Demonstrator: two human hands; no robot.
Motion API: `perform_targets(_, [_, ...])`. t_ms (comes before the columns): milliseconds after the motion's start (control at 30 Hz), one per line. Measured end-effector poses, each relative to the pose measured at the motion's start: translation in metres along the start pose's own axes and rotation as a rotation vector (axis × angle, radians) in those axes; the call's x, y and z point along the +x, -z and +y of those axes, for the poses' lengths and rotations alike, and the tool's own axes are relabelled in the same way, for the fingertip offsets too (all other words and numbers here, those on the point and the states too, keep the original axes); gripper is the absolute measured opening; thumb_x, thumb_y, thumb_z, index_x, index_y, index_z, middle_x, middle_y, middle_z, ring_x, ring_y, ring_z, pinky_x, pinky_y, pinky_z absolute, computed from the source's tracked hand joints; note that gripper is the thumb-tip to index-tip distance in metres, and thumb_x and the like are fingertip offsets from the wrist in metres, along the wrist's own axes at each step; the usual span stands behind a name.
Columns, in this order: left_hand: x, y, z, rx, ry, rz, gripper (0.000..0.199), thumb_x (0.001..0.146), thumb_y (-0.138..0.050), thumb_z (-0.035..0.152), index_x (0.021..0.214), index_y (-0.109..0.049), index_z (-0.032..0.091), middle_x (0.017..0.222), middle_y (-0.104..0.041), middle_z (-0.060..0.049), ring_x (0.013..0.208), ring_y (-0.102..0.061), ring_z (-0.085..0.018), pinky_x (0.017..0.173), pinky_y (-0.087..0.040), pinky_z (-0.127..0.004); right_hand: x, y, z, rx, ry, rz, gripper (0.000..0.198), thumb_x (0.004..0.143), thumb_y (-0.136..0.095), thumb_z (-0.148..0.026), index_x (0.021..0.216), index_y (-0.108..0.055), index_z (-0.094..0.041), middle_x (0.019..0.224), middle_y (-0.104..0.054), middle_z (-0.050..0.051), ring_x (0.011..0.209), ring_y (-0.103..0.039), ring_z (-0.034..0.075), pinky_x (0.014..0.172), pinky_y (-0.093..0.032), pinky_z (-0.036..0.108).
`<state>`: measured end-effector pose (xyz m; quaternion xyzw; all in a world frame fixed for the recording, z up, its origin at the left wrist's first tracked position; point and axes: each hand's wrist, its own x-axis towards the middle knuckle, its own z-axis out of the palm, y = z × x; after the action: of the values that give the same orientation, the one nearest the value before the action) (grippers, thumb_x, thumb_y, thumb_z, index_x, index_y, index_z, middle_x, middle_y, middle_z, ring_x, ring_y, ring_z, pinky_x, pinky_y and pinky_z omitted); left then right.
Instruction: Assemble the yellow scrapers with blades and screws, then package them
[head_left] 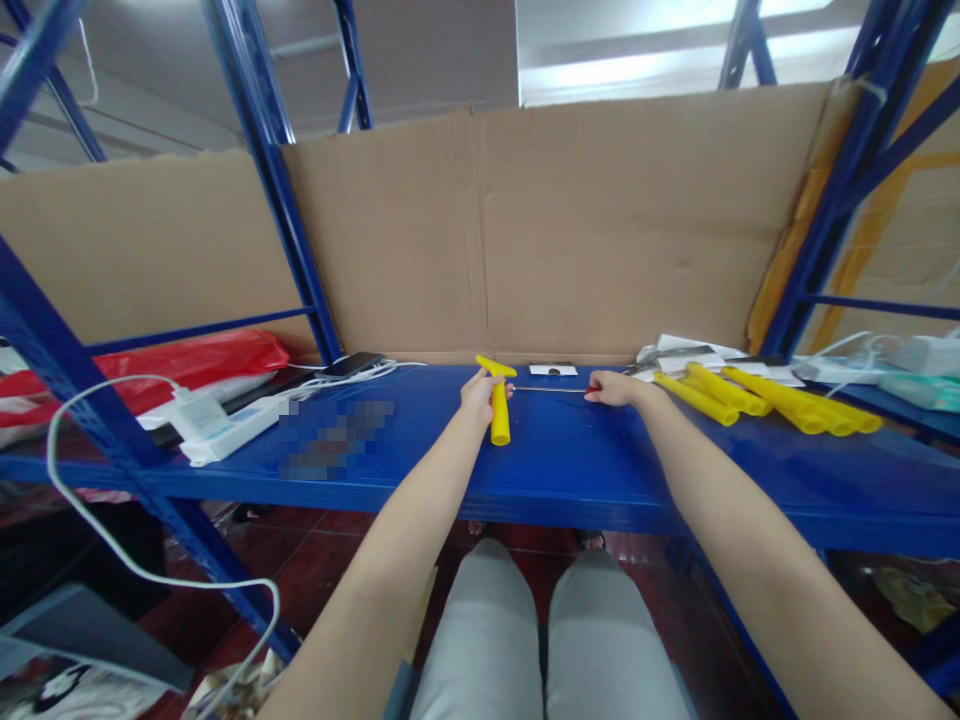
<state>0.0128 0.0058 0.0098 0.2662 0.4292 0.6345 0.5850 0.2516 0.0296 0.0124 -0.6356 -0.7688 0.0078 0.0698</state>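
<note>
My left hand (477,394) is closed around a yellow T-shaped plastic piece (500,425), its crossbar at the top and its thick tubular stem pointing toward me. To the right, my right hand (611,388) grips the red end of a screwdriver-like tool with a thin metal shaft (551,389). That shaft points left, its tip close to my left fingers. Whether the tip touches the yellow piece cannot be made out. Just behind the shaft lies a small white card with a dark spot (553,370).
Several yellow tubes (784,400) lie right on the blue shelf (570,460), by white papers (679,353). A white power strip (236,430), a dark phone-like device (352,366) with cables and a red bag (217,360) sit left. Cardboard (600,230) closes the back between blue posts.
</note>
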Motion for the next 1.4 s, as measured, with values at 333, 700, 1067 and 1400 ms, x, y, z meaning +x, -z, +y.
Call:
perform_targets(333, [0.002, 0.001, -0.002, 0.037, -0.027, 0.041, 0.062, 0.08, -0.049, -0.006, 0.137, -0.046, 0.018, 0.081, -0.067, -0.006, 0.041, -0.055, -0.008, 0.042, -0.046, -0.019, -0.004, 0.012, 0.005, 0.014, -0.011, 0.284, 0.016, 0.082, -0.05, -0.034, 0.092, -0.055, -0.022, 0.095, -0.07, 0.009, 0.087, -0.063, 0.026, 0.081, -0.041, 0.044])
perform_targets(700, [0.0, 0.0, -0.004, 0.047, -0.002, 0.013, 0.065, 0.08, -0.05, -0.007, 0.139, -0.043, 0.019, 0.084, -0.07, -0.007, 0.045, -0.059, -0.01, 0.042, -0.047, -0.019, -0.004, 0.014, -0.012, 0.096, 0.119, 0.345, 0.009, 0.08, -0.053, -0.03, 0.083, -0.051, -0.022, 0.087, -0.07, 0.004, 0.087, -0.062, 0.025, 0.085, -0.034, 0.044])
perform_targets(1067, [0.006, 0.001, -0.006, 0.037, 0.0, -0.009, 0.063, 0.08, -0.051, -0.005, 0.137, -0.046, 0.021, 0.087, -0.071, -0.008, 0.047, -0.059, -0.009, 0.044, -0.047, -0.018, -0.001, 0.01, -0.012, 0.108, 0.126, 0.352, 0.011, 0.079, -0.052, -0.033, 0.084, -0.052, -0.022, 0.088, -0.07, 0.005, 0.087, -0.061, 0.025, 0.084, -0.034, 0.044])
perform_targets(1400, [0.011, 0.003, -0.007, 0.04, 0.01, -0.031, 0.062, 0.079, -0.052, -0.005, 0.135, -0.048, 0.02, 0.085, -0.07, -0.007, 0.048, -0.059, -0.009, 0.045, -0.048, -0.018, -0.003, 0.011, -0.013, 0.091, 0.099, 0.34, 0.012, 0.08, -0.052, -0.033, 0.085, -0.053, -0.023, 0.089, -0.07, 0.006, 0.085, -0.061, 0.025, 0.084, -0.035, 0.043])
